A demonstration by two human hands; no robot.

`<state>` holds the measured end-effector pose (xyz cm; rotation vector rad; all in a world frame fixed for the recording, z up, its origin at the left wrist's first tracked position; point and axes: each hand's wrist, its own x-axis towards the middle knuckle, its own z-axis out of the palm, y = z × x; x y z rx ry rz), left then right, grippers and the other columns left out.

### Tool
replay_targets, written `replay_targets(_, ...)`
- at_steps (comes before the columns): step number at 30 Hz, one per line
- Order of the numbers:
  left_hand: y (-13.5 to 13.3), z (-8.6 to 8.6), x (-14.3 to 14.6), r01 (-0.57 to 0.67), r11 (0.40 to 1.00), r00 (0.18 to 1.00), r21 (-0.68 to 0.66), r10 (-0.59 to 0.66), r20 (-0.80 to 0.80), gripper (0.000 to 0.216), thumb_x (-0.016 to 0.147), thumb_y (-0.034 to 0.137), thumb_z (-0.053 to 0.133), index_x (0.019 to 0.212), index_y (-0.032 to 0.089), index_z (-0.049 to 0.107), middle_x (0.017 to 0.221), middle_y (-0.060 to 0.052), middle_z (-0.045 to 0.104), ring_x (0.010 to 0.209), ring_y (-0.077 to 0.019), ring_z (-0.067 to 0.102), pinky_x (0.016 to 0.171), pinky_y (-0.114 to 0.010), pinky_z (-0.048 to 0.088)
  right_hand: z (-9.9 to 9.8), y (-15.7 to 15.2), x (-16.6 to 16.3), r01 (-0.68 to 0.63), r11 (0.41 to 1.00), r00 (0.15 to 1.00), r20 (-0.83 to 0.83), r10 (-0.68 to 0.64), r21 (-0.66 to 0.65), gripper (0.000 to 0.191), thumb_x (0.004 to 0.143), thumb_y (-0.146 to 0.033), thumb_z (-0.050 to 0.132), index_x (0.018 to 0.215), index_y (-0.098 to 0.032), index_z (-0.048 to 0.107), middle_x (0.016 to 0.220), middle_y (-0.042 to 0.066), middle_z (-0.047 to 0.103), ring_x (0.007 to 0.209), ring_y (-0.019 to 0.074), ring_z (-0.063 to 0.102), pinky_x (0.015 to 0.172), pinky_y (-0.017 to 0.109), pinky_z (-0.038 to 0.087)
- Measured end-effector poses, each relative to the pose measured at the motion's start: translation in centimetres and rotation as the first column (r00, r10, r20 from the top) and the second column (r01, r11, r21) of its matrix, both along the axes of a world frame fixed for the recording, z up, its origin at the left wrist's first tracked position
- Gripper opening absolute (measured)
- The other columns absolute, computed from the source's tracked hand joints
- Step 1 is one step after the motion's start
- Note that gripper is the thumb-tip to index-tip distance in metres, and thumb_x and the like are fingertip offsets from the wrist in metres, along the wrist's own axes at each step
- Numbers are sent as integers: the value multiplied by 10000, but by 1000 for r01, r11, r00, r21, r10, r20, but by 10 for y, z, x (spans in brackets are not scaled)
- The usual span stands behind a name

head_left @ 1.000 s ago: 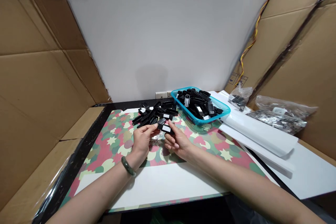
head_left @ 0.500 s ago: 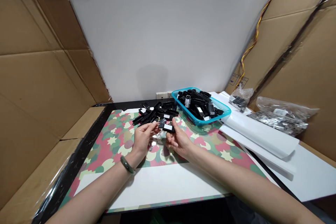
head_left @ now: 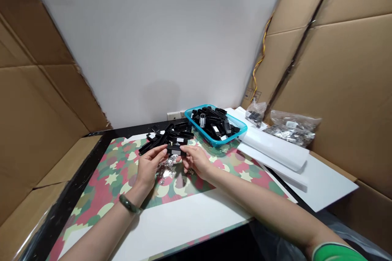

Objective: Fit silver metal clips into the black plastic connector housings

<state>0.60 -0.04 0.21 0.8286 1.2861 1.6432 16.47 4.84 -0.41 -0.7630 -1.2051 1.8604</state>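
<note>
Both my hands meet over the patterned mat point(head_left: 122, 167) and pinch one small black plastic part point(head_left: 176, 151) with a white label. My left hand point(head_left: 148, 167) grips its left end, my right hand point(head_left: 196, 161) its right end. Just below the part lies a little heap of shiny metal clips point(head_left: 165, 169). A pile of similar black parts point(head_left: 167, 134) sits just beyond my fingers. A turquoise basket point(head_left: 239, 132) filled with more black parts stands behind and to the right.
White sheets point(head_left: 275, 151) lie to the right, with two clear bags of small parts point(head_left: 290, 128) on them. Cardboard panels point(head_left: 36, 102) wall in the left and right sides. A white sheet point(head_left: 190, 216) covers the mat's near edge.
The view has swung right and the scene shifted left. My hands have drawn closer together, and the left hand now pinches the same black part as the right.
</note>
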Motion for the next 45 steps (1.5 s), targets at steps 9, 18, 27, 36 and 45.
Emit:
replay_targets(9, -1, -4, 0, 8, 998, 977, 61, 5, -215, 392, 611, 461, 838, 881, 180, 792, 929, -106, 765, 750, -185, 667, 661, -285, 555, 43, 54, 66, 111, 256, 451, 181, -874, 960, 485, 951, -331, 458, 1378, -125, 560, 1111, 167, 694, 992, 292, 607, 886, 422, 473)
replay_targets(18, 3, -6, -9, -45, 996, 923, 78, 71, -378, 295, 665, 401, 774, 853, 175, 798, 901, -110, 772, 725, -201, 670, 635, -284, 520, 32, 87, 86, -229, 480, 92, 510, -855, 847, 299, 937, -263, 532, 1136, -221, 751, 1409, 144, 548, 1200, 378, 482, 967, 552, 401)
replay_targets(27, 10, -14, -21, -50, 990, 859, 134, 112, -500, 259, 748, 365, 683, 883, 165, 778, 923, -105, 770, 799, -227, 686, 705, -326, 534, 27, 90, 80, -166, 296, 170, 323, -931, 941, 295, 943, -327, 523, 1029, -203, 775, 1443, 145, 503, 1271, 373, 413, 1028, 585, 304)
replay_targets(36, 17, -23, -28, 199, 967, 225, 157, 111, -968, 288, 819, 182, 620, 1080, 194, 740, 1062, -92, 734, 967, -294, 610, 875, -471, 487, 23, 61, 51, -199, 139, 520, 225, -824, 970, 172, 921, -224, 590, 862, -179, 745, 1108, 102, 704, 1055, 269, 540, 898, 428, 396)
replay_targets(45, 23, -29, -33, 183, 979, 221, 89, 47, -974, 379, 779, 115, 695, 1154, 165, 708, 1019, -107, 747, 939, -293, 619, 826, -447, 499, 4, 61, -9, -687, 40, 568, 570, -594, 726, 435, 859, 2, 538, 1274, -98, 621, 1147, 143, 695, 1080, 259, 512, 896, 383, 389)
